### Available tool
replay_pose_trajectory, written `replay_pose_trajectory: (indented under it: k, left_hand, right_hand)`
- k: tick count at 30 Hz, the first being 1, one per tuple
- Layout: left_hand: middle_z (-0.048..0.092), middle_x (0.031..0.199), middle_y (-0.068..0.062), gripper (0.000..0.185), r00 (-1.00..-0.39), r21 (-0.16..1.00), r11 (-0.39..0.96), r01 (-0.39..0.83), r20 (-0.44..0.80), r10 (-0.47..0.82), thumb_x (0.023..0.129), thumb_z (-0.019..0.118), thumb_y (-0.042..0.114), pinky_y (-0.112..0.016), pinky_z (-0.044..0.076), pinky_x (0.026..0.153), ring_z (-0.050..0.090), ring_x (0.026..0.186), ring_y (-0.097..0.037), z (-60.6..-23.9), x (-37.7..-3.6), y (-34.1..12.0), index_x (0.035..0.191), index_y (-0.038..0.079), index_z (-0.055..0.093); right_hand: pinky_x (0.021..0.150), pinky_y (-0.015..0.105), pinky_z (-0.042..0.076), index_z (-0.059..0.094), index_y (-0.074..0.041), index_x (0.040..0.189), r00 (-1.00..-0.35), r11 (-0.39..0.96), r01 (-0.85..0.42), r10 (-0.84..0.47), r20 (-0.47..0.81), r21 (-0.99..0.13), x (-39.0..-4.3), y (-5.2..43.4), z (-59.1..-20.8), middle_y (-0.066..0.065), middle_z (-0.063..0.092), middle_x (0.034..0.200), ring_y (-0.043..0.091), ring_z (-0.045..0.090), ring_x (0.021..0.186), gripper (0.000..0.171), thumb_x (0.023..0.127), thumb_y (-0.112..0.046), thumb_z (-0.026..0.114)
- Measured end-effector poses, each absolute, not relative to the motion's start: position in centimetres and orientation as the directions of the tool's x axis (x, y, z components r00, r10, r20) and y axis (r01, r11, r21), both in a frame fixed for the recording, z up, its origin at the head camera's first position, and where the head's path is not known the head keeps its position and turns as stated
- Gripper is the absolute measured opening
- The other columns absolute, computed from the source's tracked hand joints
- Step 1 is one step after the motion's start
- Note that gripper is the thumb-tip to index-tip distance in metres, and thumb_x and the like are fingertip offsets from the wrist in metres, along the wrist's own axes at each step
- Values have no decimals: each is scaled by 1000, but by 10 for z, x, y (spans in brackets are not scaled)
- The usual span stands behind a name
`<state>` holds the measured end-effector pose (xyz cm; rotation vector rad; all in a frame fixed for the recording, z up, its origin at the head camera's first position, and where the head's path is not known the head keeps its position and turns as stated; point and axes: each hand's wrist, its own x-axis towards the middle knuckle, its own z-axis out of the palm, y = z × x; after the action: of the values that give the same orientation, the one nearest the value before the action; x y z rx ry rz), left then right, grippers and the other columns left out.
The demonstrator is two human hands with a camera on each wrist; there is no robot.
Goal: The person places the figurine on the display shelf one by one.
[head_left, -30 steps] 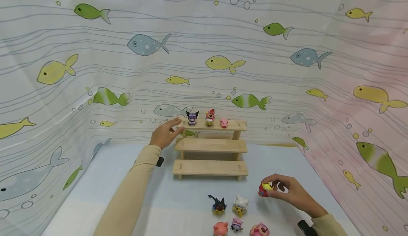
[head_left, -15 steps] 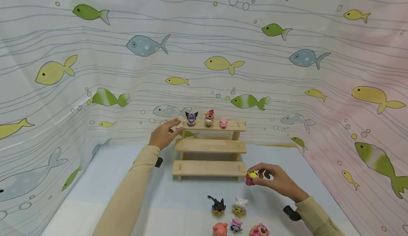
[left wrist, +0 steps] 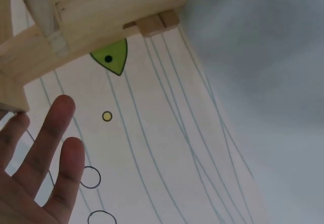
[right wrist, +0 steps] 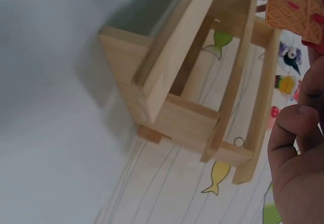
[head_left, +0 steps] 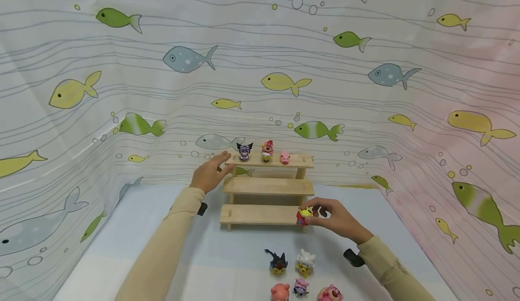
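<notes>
A three-step wooden stand (head_left: 268, 186) (right wrist: 197, 89) stands at the back of the table. Its top step carries a purple figure (head_left: 244, 151), a red-capped figure (head_left: 266, 150) and a pink pig (head_left: 285, 157). My left hand (head_left: 211, 173) (left wrist: 35, 158) rests with straight fingers against the top step's left end. My right hand (head_left: 331, 217) pinches a small red and yellow figure (head_left: 303, 216) (right wrist: 296, 13) at the right end of the bottom step.
Several small figures stand near the front edge: a black one (head_left: 278, 261), a white one (head_left: 305, 262), a pink one (head_left: 281, 292), a small purple one (head_left: 301, 287) and a pink bear (head_left: 330, 294). A fish-print curtain (head_left: 122, 89) surrounds the pale blue table (head_left: 154, 229).
My right hand has carried the red and yellow figure up and to the left, from the table's right side to the bottom step. The left hand has stayed put.
</notes>
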<state>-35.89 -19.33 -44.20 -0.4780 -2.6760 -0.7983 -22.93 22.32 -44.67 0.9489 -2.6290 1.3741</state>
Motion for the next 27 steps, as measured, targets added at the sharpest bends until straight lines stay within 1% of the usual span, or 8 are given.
replay_pose_trajectory:
  k: [5, 7, 10, 14, 17, 20, 23, 27]
  left_hand:
    - [39, 161, 2, 65, -894, 464, 786, 409, 376, 243, 101, 54, 57, -42, 54, 70, 67, 104, -23, -450, -352, -194, 155, 21, 45]
    - [39, 161, 0, 68, -888, 455, 786, 419, 384, 251, 100, 54, 58, -44, 55, 72, 67, 106, -24, -453, -347, -195, 157, 21, 42]
    - [43, 158, -6, 73, -876, 424, 796, 432, 407, 259, 99, 55, 60, -47, 55, 74, 67, 108, -26, -460, -339, -196, 159, 20, 37]
    - [52, 148, -12, 79, -871, 434, 792, 429, 432, 235, 97, 59, 60, -53, 54, 80, 67, 108, -29, -467, -327, -196, 159, 17, 34]
    - [56, 143, -13, 83, -883, 468, 784, 407, 420, 207, 94, 62, 62, -54, 53, 82, 67, 108, -31, -470, -321, -196, 157, 16, 35]
    - [54, 145, -11, 85, -899, 486, 783, 388, 387, 206, 92, 64, 64, -54, 53, 82, 67, 110, -31, -474, -317, -196, 156, 15, 38]
    - [52, 149, -8, 85, -905, 474, 791, 387, 358, 228, 90, 65, 65, -54, 53, 84, 66, 112, -30, -477, -315, -197, 154, 15, 41]
    - [52, 150, -8, 82, -906, 443, 804, 397, 332, 264, 89, 67, 64, -53, 53, 86, 66, 112, -28, -480, -314, -198, 152, 16, 46]
  right_hand:
    - [66, 30, 44, 73, -33, 116, -828, 444, -510, -487, 280, -736, -235, 213, -439, -8, 70, 105, 16, 58, 83, 25, 92, -30, 78]
    - [65, 29, 44, 73, -33, 116, -834, 450, -502, -477, 277, -738, -237, 209, -437, -7, 70, 101, 16, 58, 82, 25, 92, -32, 78]
    - [65, 29, 44, 73, -34, 116, -841, 456, -495, -467, 275, -739, -240, 204, -433, -6, 69, 97, 17, 58, 82, 26, 91, -33, 78]
    - [66, 29, 44, 73, -31, 117, -835, 442, -504, -469, 288, -742, -248, 197, -427, -4, 69, 98, 19, 59, 84, 25, 92, -31, 78]
    - [67, 30, 44, 73, -30, 117, -837, 433, -500, -464, 290, -750, -255, 191, -423, -3, 69, 101, 21, 59, 86, 24, 93, -30, 77]
    - [67, 31, 44, 73, -31, 116, -850, 434, -478, -448, 277, -764, -261, 184, -417, -1, 69, 100, 21, 59, 85, 24, 93, -34, 76]
    - [69, 32, 45, 73, -31, 117, -856, 438, -469, -440, 272, -767, -268, 174, -412, -1, 69, 100, 20, 59, 87, 25, 92, -37, 76]
    - [72, 34, 46, 74, -28, 117, -848, 432, -483, -448, 283, -762, -279, 158, -409, -1, 70, 102, 19, 60, 89, 28, 92, -38, 76]
